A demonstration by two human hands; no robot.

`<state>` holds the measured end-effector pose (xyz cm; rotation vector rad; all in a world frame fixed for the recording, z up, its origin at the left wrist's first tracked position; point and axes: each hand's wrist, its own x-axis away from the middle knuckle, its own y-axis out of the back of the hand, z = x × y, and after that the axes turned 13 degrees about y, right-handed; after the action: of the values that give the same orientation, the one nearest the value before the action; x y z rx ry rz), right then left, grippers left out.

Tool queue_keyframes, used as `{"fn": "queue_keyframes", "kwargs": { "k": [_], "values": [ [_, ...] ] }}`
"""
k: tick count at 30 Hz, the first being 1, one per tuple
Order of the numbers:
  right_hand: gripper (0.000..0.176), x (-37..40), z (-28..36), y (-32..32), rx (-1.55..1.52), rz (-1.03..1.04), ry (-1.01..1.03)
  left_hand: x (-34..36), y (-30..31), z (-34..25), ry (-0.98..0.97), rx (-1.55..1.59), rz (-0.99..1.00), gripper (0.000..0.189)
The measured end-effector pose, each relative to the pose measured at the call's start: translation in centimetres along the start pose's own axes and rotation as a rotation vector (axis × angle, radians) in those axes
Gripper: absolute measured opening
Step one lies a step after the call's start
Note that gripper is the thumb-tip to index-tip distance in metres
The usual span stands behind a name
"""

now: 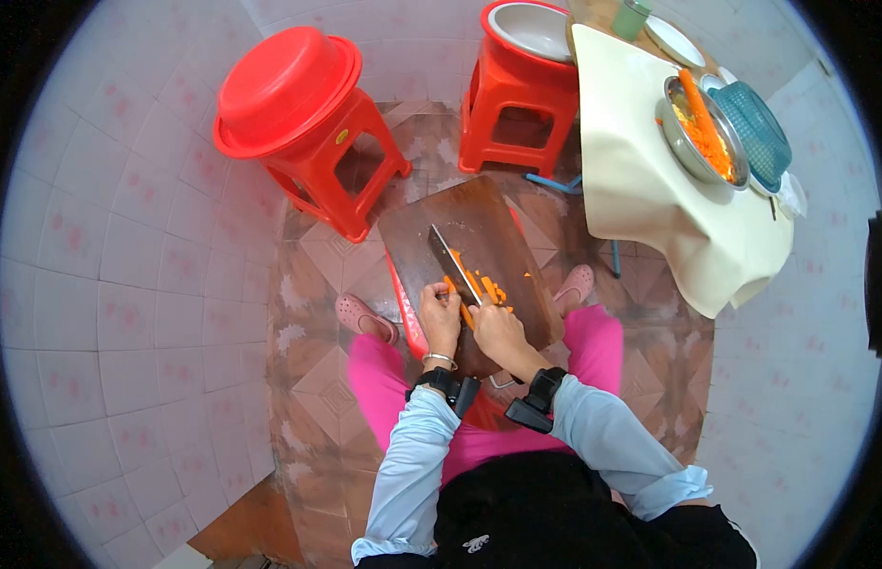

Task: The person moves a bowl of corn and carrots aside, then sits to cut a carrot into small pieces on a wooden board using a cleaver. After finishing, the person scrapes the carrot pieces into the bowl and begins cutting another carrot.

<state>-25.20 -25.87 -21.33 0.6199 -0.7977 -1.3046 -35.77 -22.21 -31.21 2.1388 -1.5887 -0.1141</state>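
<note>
A dark wooden cutting board (pixel 417 218) lies in front of me, with a knife (pixel 446 252) over it, its blade pointing away and to the left. My right hand (pixel 498 332) is wrapped round the knife's handle end. Just left of the blade, my left hand (pixel 439 318) has its fingers closed on a long piece of carrot (pixel 466 315). Cut carrot pieces (pixel 490 288) lie on the board to the right of the blade. Smaller orange bits are scattered near them.
Two red stools (pixel 351 152) (pixel 517 95) stand beyond the board; one bears a red basin (pixel 280 85), the other a white basin (pixel 531 30). At the right, a cloth-covered table (pixel 640 190) holds a metal bowl (pixel 683 142) with carrots and a teal basket (pixel 754 133).
</note>
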Motion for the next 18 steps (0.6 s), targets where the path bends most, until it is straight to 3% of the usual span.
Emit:
{"fn": "queue_keyframes", "kwargs": {
  "k": [3, 10, 11, 18],
  "values": [
    [0.034, 0.0, -0.1, -0.4, 0.004, -0.014, 0.002, 0.4, 0.3, -0.4, -0.108, -0.044, -0.041, 0.020],
    [0.032, -0.6, -0.7, -0.9, -0.001, -0.023, 0.031, 0.5, 0.4, -0.8, 0.060, -0.008, 0.018, 0.019],
    [0.033, -0.7, -0.7, -0.9, 0.007, -0.003, 0.033, 0.1, 0.1, 0.4, -0.038, -0.034, 0.010, 0.022],
    [0.029, 4.8, -1.7, 1.3, 0.019, 0.066, -0.002, -0.2, -0.4, 1.1, -0.039, 0.009, 0.013, 0.022]
  ]
}}
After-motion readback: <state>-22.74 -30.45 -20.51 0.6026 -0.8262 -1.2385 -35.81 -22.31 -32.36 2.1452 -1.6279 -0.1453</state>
